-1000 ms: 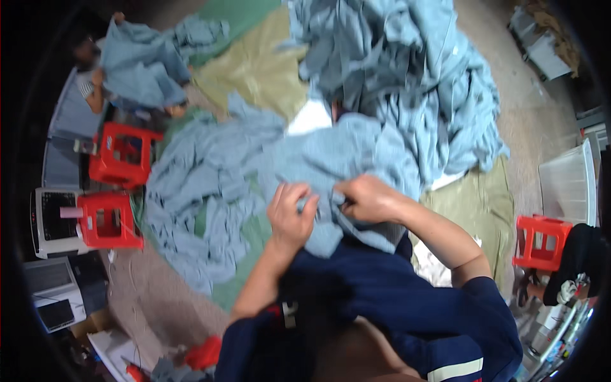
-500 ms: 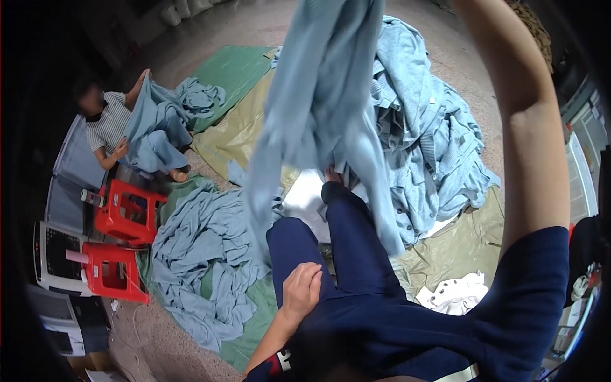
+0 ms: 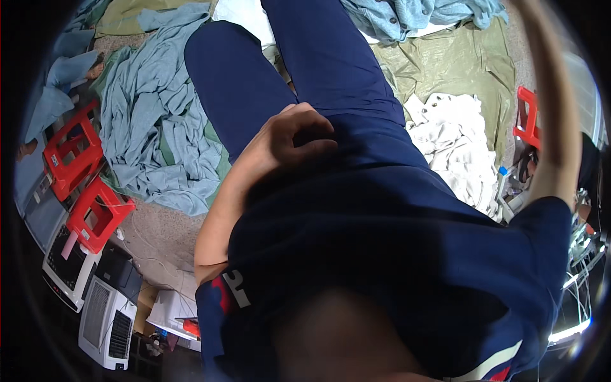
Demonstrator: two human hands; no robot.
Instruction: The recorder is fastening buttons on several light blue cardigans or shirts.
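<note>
My left hand (image 3: pixel 294 132) rests at my lap, its thumb and curved fingers apart around a gap, with nothing in it. My right forearm (image 3: pixel 554 83) rises to the upper right edge; the hand itself is out of the picture. Left of my legs lies a loose heap of light blue knit garments (image 3: pixel 149 95). Past my right knee, more light blue garments with dark buttons (image 3: pixel 407 16) show at the top edge. A crumpled white garment with dark buttons (image 3: pixel 452 134) lies beside my right hip.
Two red plastic stools (image 3: pixel 98 216) stand at the left, near white-and-black appliances (image 3: pixel 105 325). Another red stool (image 3: pixel 527 118) is at the right. A co-worker's light blue-clad leg (image 3: pixel 67 69) shows at upper left. An olive tarp (image 3: pixel 439 63) covers floor at upper right.
The view has tipped down toward my body. The light blue garment hanging in front of me has left the picture. My right arm is still raised; my left hand's fingers have loosened.
</note>
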